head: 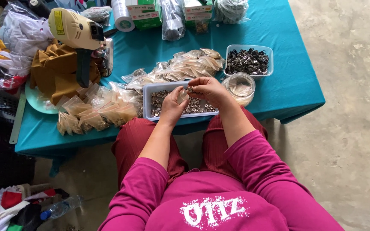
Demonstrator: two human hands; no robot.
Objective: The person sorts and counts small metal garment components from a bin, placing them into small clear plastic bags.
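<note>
My left hand (pixel 172 107) and my right hand (pixel 208 89) meet above a shallow clear tray (pixel 148 90) of small silver metal rings at the table's near edge. The left hand pinches a small clear plastic bag (pixel 183 96). Fingertips of the right hand hold small metal pieces at the bag's mouth. Filled little bags (pixel 95 113) lie heaped left of the tray, and more filled bags (pixel 189 64) are heaped behind it.
A tub of dark metal clips (pixel 248 60) and a round clear jar (pixel 240 87) stand to the right on the teal tablecloth (pixel 287 85). Further left are brown cloth (pixel 54 70), a cream electric cutting tool (pixel 76 32) and a tape roll (pixel 122 16). Boxes sit at the back.
</note>
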